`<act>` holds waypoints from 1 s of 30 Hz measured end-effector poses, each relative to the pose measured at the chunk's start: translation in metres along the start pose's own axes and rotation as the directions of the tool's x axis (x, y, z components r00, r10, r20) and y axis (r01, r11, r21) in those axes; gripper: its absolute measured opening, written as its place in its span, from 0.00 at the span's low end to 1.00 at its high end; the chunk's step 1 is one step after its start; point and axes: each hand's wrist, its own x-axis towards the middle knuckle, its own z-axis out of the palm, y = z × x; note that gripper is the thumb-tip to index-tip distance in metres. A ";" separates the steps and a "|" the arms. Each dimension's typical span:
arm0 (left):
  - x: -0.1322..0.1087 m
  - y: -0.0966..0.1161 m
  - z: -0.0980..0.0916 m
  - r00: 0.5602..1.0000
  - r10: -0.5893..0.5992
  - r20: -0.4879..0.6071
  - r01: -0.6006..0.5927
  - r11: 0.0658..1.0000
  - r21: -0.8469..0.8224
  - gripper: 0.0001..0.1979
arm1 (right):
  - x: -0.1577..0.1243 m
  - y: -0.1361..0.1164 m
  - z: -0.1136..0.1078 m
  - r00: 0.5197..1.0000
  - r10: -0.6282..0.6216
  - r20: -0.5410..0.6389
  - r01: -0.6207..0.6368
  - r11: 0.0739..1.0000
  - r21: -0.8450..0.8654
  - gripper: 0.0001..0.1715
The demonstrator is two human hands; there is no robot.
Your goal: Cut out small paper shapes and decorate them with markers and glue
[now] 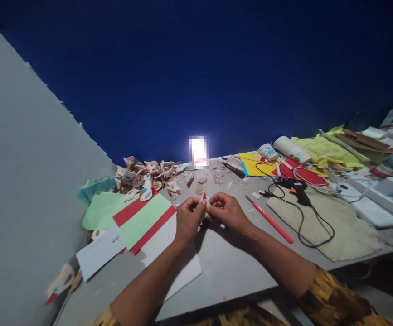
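Both my hands meet over the middle of the grey table (232, 267). Pinched between their fingertips is a small white piece with a red pointed tip (205, 196); most of it is hidden by the fingers. My left hand (190, 218) has thumb and forefinger closed on its left side. From the other side my right hand (228, 210) grips it, fingers curled. Just beyond lies a small tan piece (201, 185). Under my left forearm rests a white sheet (186, 271) with a ragged edge.
At the back left is a heap of painted cut-out pieces (148, 179). Green paper (145, 222) and red strips lie before it. To the right are a red-handled tool (271, 220), a black glue gun (296, 190) with a cable on a beige cloth (328, 222), and a white phone-like device (369, 206).
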 end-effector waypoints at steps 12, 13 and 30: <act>0.007 0.006 -0.007 0.999 0.008 0.040 -0.012 0.994 0.105 0.12 | 0.001 0.001 -0.004 0.999 -0.015 0.030 0.016 1.000 -0.013 0.13; 0.007 0.006 -0.008 0.999 0.004 0.045 -0.009 0.995 0.099 0.12 | 0.002 0.002 -0.004 0.999 -0.020 0.031 0.021 1.000 -0.015 0.13; 0.010 0.008 -0.010 0.983 -0.061 0.171 0.072 0.996 -0.059 0.12 | 0.008 0.004 -0.008 0.998 0.062 -0.020 -0.055 0.966 0.253 0.21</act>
